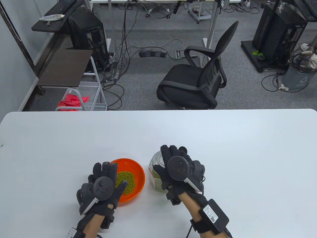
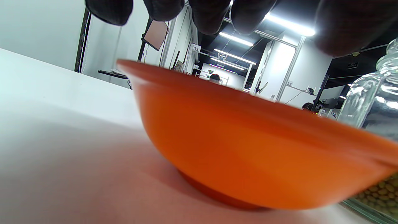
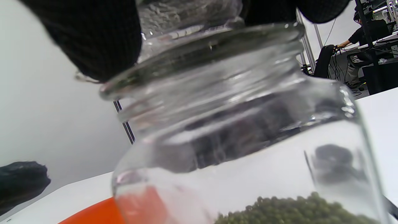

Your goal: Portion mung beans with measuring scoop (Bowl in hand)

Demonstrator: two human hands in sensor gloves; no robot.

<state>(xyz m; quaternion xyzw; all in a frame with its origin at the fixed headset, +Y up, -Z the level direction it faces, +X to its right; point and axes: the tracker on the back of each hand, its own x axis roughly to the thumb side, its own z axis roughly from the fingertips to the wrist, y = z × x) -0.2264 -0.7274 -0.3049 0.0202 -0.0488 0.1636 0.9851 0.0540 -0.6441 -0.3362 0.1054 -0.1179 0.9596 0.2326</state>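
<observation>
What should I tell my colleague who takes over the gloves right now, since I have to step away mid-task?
Left hand: hovers over the near rim of the orange bowl; contact cannot be told.
Right hand: fingers over the top of the glass jar; whether a lid is on, or the grip is closed, is unclear.
Things: bowl and jar stand side by side on the white table, jar on the right.
Done: a portion of mung beans lies in the bowl; more remain in the jar.
Left: no scoop is visible; confirm whether further portions are needed.
</observation>
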